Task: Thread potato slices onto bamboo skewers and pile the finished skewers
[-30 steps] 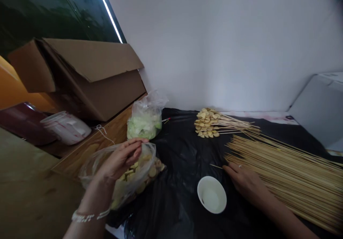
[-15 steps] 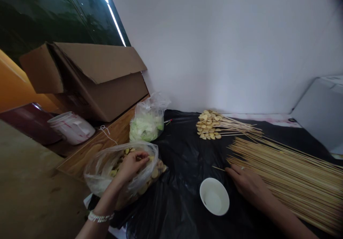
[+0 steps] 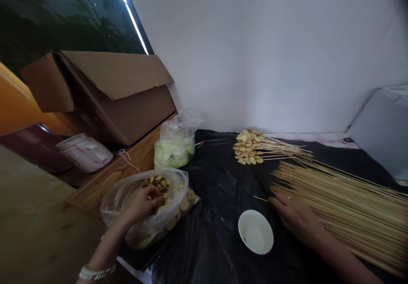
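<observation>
My left hand reaches into an open clear plastic bag full of pale yellow slices, which look like potato. Its fingers are bent together at the slices, and their tips are partly hidden. My right hand pinches a thin bamboo skewer, whose bare tip points left. Under that hand and to its right lies a wide spread of bamboo skewers. A white bowl stands just left of my right hand.
Skewers loaded with slices lie near the wall. A tied clear bag of pale green vegetable sits behind the open bag. At left are a white plastic jug and a cardboard box. Black plastic sheeting covers the table.
My left hand has moved left and down inside the bag, uncovering more slices. My right hand stays in place with the skewer.
</observation>
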Available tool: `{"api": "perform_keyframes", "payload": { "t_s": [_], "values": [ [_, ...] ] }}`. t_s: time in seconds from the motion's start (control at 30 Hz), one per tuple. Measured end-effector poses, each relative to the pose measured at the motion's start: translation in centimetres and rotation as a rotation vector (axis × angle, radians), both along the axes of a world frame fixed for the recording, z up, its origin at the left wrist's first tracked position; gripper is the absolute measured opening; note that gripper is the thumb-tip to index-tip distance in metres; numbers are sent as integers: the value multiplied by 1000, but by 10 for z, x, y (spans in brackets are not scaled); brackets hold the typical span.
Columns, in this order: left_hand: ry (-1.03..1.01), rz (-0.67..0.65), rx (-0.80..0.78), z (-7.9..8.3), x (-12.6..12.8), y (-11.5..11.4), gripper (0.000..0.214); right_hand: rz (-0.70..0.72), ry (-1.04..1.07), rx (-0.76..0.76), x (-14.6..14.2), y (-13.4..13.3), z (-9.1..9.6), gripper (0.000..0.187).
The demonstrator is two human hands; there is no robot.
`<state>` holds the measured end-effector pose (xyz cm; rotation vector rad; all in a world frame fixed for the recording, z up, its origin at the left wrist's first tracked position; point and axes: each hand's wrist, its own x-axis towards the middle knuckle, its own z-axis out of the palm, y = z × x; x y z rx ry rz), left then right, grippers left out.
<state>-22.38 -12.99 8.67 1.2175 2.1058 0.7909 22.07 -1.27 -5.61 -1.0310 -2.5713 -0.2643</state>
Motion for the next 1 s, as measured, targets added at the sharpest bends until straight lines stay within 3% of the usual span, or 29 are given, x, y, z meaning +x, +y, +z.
{"api": "perform_keyframes", "payload": {
  "t_s": [0.1, 0.23, 0.33, 0.47, 0.63, 0.8, 1.0],
  "values": [
    [125, -156, -60, -3, 10, 7, 12, -6, 11, -2, -1, 0, 1, 34],
    [15, -225, -48, -5, 20, 15, 14, -12, 28, -4, -2, -1, 4, 32],
    [-206, -183, -81, -8, 19, 14, 22, -14, 34, -6, -3, -2, 6, 31],
    [-414, -16, -56, -14, 14, 11, 26, -25, 43, -21, -3, -2, 7, 27],
    [-405, 53, -94, -19, 16, 16, 15, -44, 34, -46, -3, -2, 4, 26],
    [-346, -116, -236, -9, 25, 19, 4, -44, 8, -100, -3, 0, 3, 24],
    [-357, -247, -61, -3, 39, 9, 18, -18, 48, -112, -3, 1, 3, 22]
  ]
}}
